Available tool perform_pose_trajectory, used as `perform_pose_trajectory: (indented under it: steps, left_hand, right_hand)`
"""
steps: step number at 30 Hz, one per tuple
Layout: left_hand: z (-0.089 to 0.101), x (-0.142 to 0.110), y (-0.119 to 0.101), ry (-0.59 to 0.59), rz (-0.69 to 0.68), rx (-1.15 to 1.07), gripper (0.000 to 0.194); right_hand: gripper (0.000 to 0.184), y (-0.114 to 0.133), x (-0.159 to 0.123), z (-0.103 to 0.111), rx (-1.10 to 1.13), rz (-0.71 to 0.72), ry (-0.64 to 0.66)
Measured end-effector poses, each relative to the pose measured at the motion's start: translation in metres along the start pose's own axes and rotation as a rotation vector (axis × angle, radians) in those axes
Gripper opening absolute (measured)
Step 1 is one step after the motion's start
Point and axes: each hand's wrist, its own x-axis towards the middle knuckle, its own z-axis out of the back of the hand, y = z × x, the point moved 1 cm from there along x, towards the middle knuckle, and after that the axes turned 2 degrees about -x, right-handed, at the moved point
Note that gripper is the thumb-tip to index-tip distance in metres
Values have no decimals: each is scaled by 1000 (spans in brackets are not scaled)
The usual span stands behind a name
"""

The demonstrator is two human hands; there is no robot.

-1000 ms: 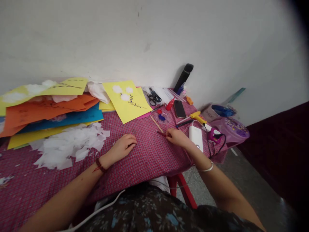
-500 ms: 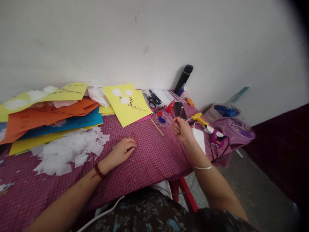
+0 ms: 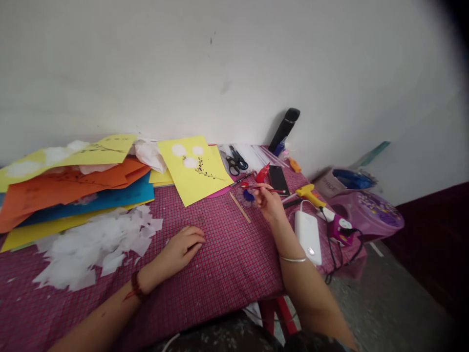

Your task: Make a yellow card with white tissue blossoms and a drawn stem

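Observation:
My right hand [image 3: 269, 202] is closed round a thin red paintbrush [image 3: 264, 188], held level with its tip over a small clear paint palette [image 3: 248, 193] with red and blue paint. My left hand [image 3: 180, 249] lies on the pink checked tablecloth [image 3: 227, 254], fingers loosely curled and holding nothing. A yellow card [image 3: 194, 166] with white puffs and a black sprig lies just beyond the palette. A wooden stick [image 3: 240, 207] lies between my hands.
Stacked orange, blue and yellow sheets [image 3: 73, 183] and a heap of white tissue scraps [image 3: 91, 242] fill the left. Scissors [image 3: 234, 160], a red bottle [image 3: 262, 173], a phone [image 3: 278, 174], a glue gun [image 3: 310, 194], a white power bank [image 3: 309, 234] and a black flask [image 3: 285, 129] crowd the right edge.
My right hand picked the red brush up from the cloth, raised it, and now holds it level over the palette. My left hand stayed put.

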Motion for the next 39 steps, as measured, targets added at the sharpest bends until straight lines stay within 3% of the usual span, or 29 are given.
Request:
perform_pose_trajectory:
  steps: [5,11,19,25,31,36,39]
  left_hand:
    - [-2,-2,5,-17,-24,28,20]
    - [-2,-1,8,-20,-9,55,21]
    - [0,-1,8,-31,-27,76,20]
    - [-1,0,7,-12,-11,69,20]
    - [0,1,4,-15,-4,47,20]
    - [1,3,0,11,4,40,21]
    - [1,4,-3,16,-12,45,22]
  right_hand:
    - [35,6,0,1,71,-93,10]
    - [17,6,-4,-5,78,-12,-41]
    - [18,4,-9,-9,105,-27,-62]
    - [19,8,-5,0,100,-46,-203]
    - [25,16,4,26,69,145,-445]
    - [32,16,4,28,-2,203,-440]
    - [26,13,3,23,15,178,-438]
